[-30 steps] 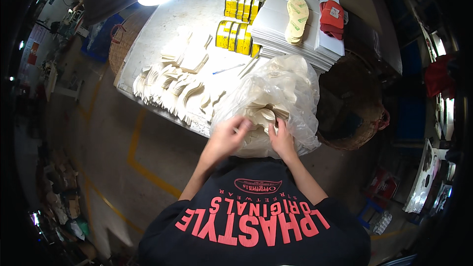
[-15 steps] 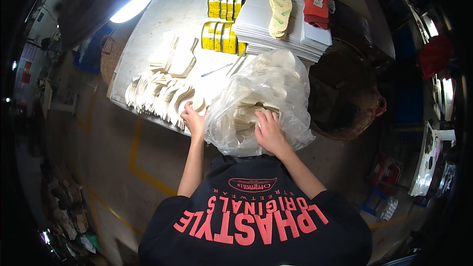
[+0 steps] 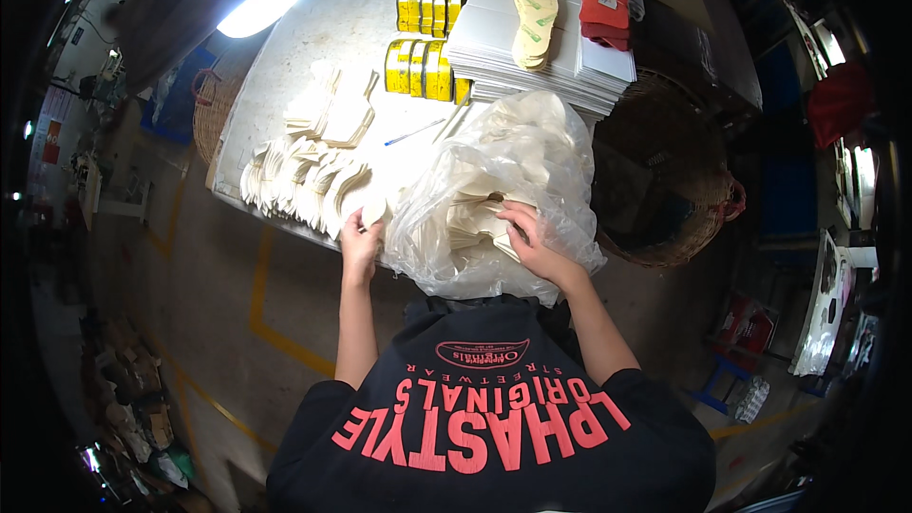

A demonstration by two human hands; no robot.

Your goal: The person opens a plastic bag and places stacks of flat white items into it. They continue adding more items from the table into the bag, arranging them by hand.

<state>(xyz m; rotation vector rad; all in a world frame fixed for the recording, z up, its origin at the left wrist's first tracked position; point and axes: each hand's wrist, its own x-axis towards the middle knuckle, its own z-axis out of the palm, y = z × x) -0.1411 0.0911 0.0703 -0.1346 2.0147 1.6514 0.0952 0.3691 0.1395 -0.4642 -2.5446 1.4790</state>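
At the table's front edge, my left hand [image 3: 361, 245] pinches the end of a cream insole-shaped piece [image 3: 374, 213], beside a fanned row of similar pieces [image 3: 299, 176]. My right hand [image 3: 540, 252] reaches into the mouth of a clear plastic bag [image 3: 432, 252]. Its fingers are bent over the edge of a stack of cream pieces [image 3: 467, 220] inside, thumb and fingers around the edge of one. The bag's wrinkled film covers much of that stack.
Behind the row lie more cream stacks [image 3: 332, 114] and a pen [image 3: 414, 133]. Yellow banded bundles [image 3: 418, 69] stand farther back. White sheets [image 3: 484, 24] carry patterned insoles [image 3: 535, 24] and red pieces [image 3: 604, 11]. A wicker basket [image 3: 679, 233] stands right of the table; a lamp [image 3: 266, 2] hangs at left.
My left hand has drawn slightly left and nearer to me, with a cream piece in its fingers. My right hand has shifted a little right at the bag's mouth.
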